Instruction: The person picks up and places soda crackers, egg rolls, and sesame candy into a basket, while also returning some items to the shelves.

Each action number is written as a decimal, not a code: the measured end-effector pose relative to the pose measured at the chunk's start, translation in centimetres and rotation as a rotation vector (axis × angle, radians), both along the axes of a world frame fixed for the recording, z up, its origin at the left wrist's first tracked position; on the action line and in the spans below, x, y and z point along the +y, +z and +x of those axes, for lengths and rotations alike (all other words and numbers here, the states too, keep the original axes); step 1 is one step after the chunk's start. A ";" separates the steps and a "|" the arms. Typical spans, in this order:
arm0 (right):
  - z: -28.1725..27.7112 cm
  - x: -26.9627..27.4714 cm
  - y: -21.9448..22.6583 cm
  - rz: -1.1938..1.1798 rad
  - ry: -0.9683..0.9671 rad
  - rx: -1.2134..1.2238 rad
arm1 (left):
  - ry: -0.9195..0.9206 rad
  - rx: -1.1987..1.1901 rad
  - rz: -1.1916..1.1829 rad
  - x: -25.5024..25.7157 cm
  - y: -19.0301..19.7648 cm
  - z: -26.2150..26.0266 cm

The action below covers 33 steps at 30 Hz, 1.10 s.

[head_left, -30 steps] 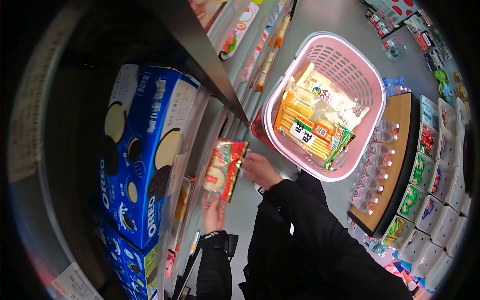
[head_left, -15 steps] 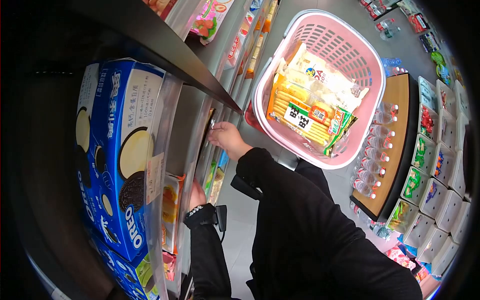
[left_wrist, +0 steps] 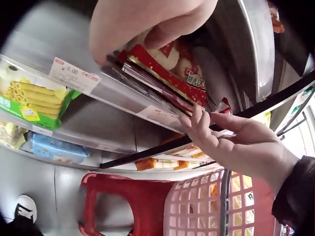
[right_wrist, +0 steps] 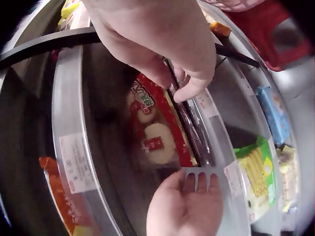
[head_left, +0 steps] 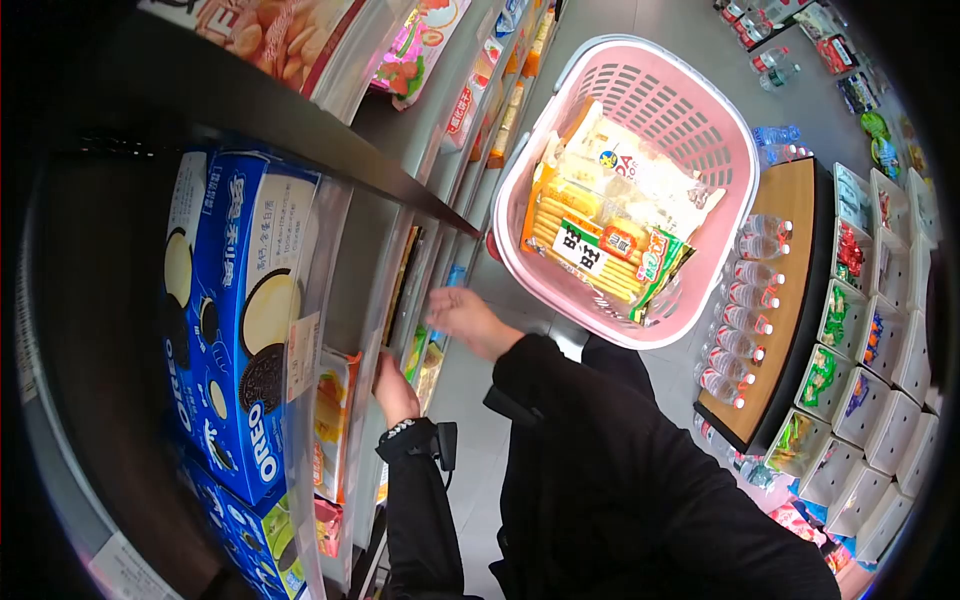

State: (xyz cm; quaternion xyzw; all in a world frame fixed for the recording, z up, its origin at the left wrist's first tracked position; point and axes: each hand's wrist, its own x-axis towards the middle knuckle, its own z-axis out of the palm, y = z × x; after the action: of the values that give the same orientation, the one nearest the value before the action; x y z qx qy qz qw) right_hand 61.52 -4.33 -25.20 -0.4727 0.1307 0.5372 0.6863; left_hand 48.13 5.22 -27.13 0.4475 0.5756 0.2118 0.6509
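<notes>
A red-edged bag of round rice crackers (right_wrist: pixel 167 113) lies in a shelf compartment behind a clear front lip, beside several dark package edges. My left hand (head_left: pixel 396 390) reaches over the lip at the bag's near end. In the right wrist view its fingers (right_wrist: pixel 212 184) are fairly straight, with the thumb close to the bag's corner. My right hand (left_wrist: pixel 236 140) is at the bag's other end, its fingers loosely bent and apart, holding nothing. In the head view only a thin edge of the bag shows.
A pink basket (head_left: pixel 742 165) with snack bags stands on a red stool (left_wrist: pixel 138 196) to the right. Blue Oreo boxes (head_left: pixel 235 330) fill the shelf at left. A dark metal bar (head_left: pixel 340 150) crosses above the hands. Water bottles (head_left: pixel 735 340) line a wooden stand at right.
A second ago both hands held the cracker bag in front of the shelf. It went into the compartment, and the right hand has since drawn back a little from it.
</notes>
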 end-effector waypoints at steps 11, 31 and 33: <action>0.9 -12.6 11.3 0.181 0.748 -0.630 | -0.141 -0.144 -0.067 -10.3 5.5 -2.5; 15.3 -24.0 10.3 -0.579 0.757 -1.425 | -0.444 -0.185 -0.156 -26.0 14.4 2.2; 15.8 -24.1 9.7 -0.514 0.783 -1.458 | -0.406 -0.192 -0.162 -26.6 14.7 2.0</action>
State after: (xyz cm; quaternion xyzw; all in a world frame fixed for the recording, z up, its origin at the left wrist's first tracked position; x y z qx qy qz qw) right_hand 77.36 -28.40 -15.47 -0.8506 -0.3968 0.2514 0.2362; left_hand 50.09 -21.36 -12.46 0.4780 0.4244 0.0714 0.7657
